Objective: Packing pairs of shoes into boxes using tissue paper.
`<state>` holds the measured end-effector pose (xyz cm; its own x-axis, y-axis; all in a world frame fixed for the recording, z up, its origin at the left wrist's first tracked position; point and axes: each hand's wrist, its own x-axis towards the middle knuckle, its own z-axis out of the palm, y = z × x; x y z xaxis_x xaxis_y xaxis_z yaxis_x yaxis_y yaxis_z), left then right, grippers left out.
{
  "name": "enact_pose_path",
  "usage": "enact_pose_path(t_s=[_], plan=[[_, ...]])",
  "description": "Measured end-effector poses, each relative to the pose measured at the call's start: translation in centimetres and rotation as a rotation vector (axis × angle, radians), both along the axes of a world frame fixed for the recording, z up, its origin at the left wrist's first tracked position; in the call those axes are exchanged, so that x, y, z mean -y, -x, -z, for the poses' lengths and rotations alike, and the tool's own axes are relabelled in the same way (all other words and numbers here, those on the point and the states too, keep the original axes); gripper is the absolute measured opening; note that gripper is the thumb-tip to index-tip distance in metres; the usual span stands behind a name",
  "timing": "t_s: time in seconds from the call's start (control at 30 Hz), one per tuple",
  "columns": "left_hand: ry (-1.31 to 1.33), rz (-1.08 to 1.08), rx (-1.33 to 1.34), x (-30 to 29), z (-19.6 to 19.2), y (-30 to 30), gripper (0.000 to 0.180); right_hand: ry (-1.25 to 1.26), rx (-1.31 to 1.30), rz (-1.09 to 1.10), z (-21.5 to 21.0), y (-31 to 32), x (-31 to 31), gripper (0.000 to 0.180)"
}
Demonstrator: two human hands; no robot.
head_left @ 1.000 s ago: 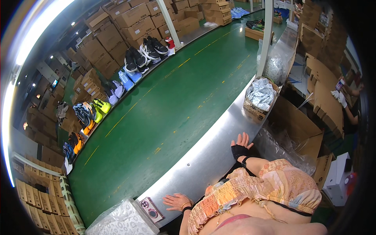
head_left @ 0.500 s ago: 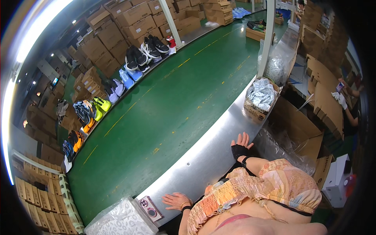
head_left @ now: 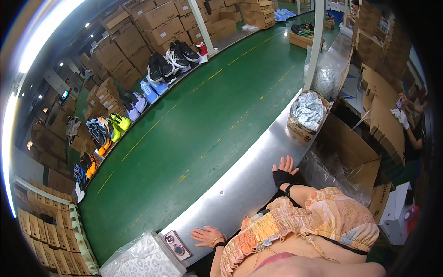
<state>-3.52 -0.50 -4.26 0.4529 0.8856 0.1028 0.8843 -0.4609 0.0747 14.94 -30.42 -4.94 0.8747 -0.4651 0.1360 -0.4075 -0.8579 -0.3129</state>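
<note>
My left hand (head_left: 208, 236) lies flat on the metal ledge (head_left: 230, 196), its fingers spread and holding nothing. Just left of it is a phone in a pinkish case (head_left: 176, 244), camera side up, apart from my fingertips. Farther right along the same ledge rests my right hand (head_left: 287, 167), palm down with fingers apart, in a black fingerless wrist cover (head_left: 282, 178). Beyond both hands runs a green conveyor belt (head_left: 184, 138) with worn yellow marks. A clear bag of white patterned sheets (head_left: 145, 258) sits beside the phone.
An open carton of small white packets (head_left: 308, 111) stands on the ledge near a white post (head_left: 314, 46). Several pairs of shoes (head_left: 134, 104) line the far ledge, with stacked cartons (head_left: 161, 27) behind. A white-gloved co-worker's hand (head_left: 400, 118) is at right, beside flat cardboard (head_left: 380, 115).
The yellow marks on the green belt have shifted slightly toward the lower left. Both my hands stay in place.
</note>
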Motion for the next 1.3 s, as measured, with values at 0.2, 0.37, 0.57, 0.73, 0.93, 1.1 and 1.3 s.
enact_pose_path(t_s=[0.2, 0.37, 0.57, 0.73, 0.93, 1.1, 1.3], plan=[[0.027, -0.008, -0.008, 0.6, -1.6, -0.4, 0.047, 0.006, -0.018, -0.005, -0.4, 0.1, -0.1, 0.052], [0.036, -0.008, 0.001, 0.7, -2.0, -0.5, 0.047, -0.004, -0.033, -0.007, -0.5, 0.1, -0.1, 0.053], [0.061, -0.013, -0.011, 1.1, -2.8, -0.6, 0.047, -0.013, -0.027, -0.002, -0.4, 0.0, -0.1, 0.053], [0.048, -0.006, -0.001, 1.0, -2.6, -0.6, 0.048, 0.0, -0.023, -0.005, 0.0, 0.0, 0.0, 0.053], [0.06, -0.009, 0.005, 0.9, -2.4, -0.4, 0.048, 0.004, -0.027, -0.007, -0.3, 0.0, -0.2, 0.053], [0.057, -0.005, 0.01, 0.9, -2.3, -0.6, 0.048, 0.004, -0.021, -0.003, 0.4, -0.1, 0.2, 0.053], [0.068, -0.009, 0.002, 0.9, -2.4, -0.6, 0.048, -0.004, -0.013, -0.006, 0.2, -0.1, 0.1, 0.053]])
